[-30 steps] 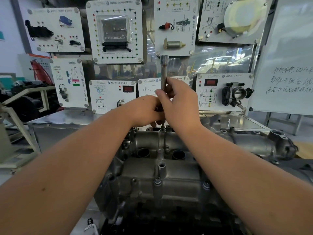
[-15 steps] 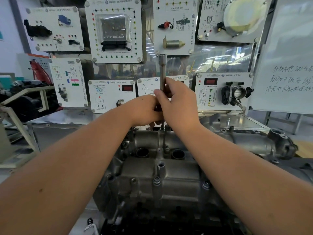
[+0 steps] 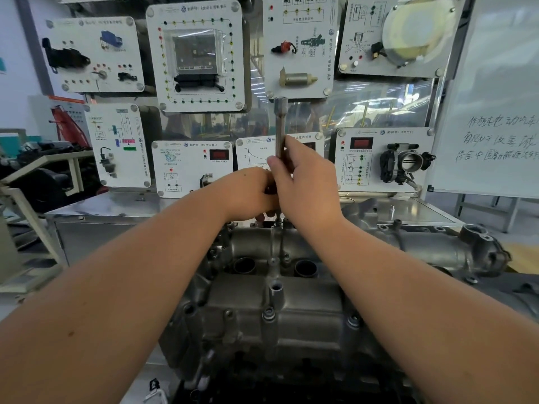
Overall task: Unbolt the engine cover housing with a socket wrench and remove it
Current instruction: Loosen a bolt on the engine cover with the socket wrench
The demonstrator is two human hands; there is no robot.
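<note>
at the far edge of the engine cover housing (image 3: 277,304), both hands clasp the upright socket wrench (image 3: 280,126): right hand (image 3: 309,182) clenched on its shaft, left hand (image 3: 248,193) wrapped lower. two open round wells (image 3: 244,265) in the housing look dark, contents unclear.

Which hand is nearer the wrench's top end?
Right. The right hand grips the wrench shaft higher up; the left hand holds it lower, near the engine cover.

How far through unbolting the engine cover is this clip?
Done: nothing clearly; the grey metal engine cover housing sits in place. In hand: left hand and right hand hold the upright steel socket wrench at its far edge. Left: a near-edge bolt, then lifting off.
</note>
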